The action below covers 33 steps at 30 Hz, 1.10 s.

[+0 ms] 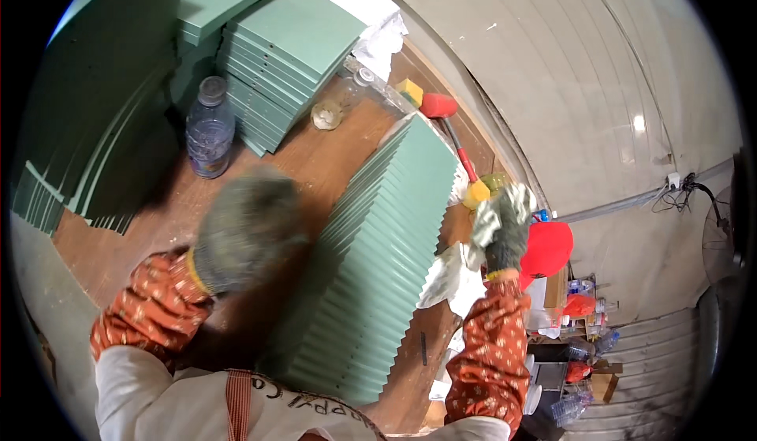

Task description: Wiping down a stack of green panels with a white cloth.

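A long row of sage-green panels (371, 275) leans in overlapping steps across the middle of the wooden table (331, 161). My left hand (248, 228), in a dark grey glove with a yellow cuff edge, hovers left of this row. Motion smears its fingers, so their pose is hidden. To the right of the row, my right hand (506, 228) wears a matching glove and is closed on a crumpled white-and-green cloth (486, 232). White crumpled sheets (456, 279) lie beneath and beside that wrist. Both forearms have orange patterned sleeves.
More green panels (272, 54) are stacked at the far left, with taller ones (95, 102) nearer. A plastic bottle (210, 129) stands before them. Beyond the row are a clear bottle (351, 86), a yellow sponge (410, 91) and a long-handled red tool (465, 161). Bottles and boxes (583, 346) sit at right.
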Available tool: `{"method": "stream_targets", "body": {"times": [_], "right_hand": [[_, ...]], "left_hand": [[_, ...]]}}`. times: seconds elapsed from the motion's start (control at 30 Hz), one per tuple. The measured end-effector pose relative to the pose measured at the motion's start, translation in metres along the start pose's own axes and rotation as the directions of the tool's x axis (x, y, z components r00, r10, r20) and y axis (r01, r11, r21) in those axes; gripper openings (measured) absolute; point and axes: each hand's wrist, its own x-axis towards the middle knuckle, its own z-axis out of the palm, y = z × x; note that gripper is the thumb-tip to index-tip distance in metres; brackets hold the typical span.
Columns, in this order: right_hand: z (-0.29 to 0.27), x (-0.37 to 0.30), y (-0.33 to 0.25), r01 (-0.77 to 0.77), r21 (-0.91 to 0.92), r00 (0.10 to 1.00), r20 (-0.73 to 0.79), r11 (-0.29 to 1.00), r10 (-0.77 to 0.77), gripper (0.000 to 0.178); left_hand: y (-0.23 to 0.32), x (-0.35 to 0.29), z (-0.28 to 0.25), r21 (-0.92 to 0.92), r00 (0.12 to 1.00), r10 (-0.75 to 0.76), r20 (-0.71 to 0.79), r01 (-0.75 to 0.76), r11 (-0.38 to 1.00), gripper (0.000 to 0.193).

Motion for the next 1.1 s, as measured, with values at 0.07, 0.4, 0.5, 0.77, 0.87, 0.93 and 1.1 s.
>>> {"method": "stream_targets", "body": {"times": [0.07,0.4,0.5,0.77,0.87,0.93,1.1], "right_hand": [[0.055,0.01,-0.044,-0.375,0.176,0.925,0.141,0.91,0.354,0.048],[0.153,0.066,-0.004,0.256,-0.373,0.886,0.459,0.892,-0.063,0.048],[0.207,0.074,-0.044,0.503,-0.262,0.753,0.601,0.823,-0.269,0.044],[0.14,0.045,-0.006,-0.029,-0.437,0.921,0.338,0.899,0.194,0.04],[0.11,0.045,0.015,-0.182,-0.48,0.908,0.253,0.858,0.334,0.038],[0.111,0.054,0.022,0.337,-0.63,0.937,0.299,0.7,-0.182,0.039],[0.163,0.07,-0.015,0.486,-0.452,0.849,0.448,0.748,-0.281,0.036]], "left_hand": [[-0.014,0.022,0.054,0.213,0.931,0.181,-0.316,-0.117,0.97,0.064],[-0.097,0.164,0.202,-0.802,0.919,-0.289,0.267,0.378,0.461,0.094],[-0.111,0.164,0.202,-0.811,0.896,-0.292,0.335,0.432,0.394,0.095],[-0.127,0.152,0.218,-0.788,0.848,-0.395,0.353,0.497,0.363,0.093],[-0.102,0.161,0.215,-0.73,0.756,-0.472,0.454,0.619,0.289,0.083],[-0.09,0.179,0.187,-0.694,0.81,-0.282,0.515,0.587,0.418,0.077],[-0.102,0.178,0.211,-0.75,0.802,-0.155,0.577,0.595,0.289,0.047]]}}
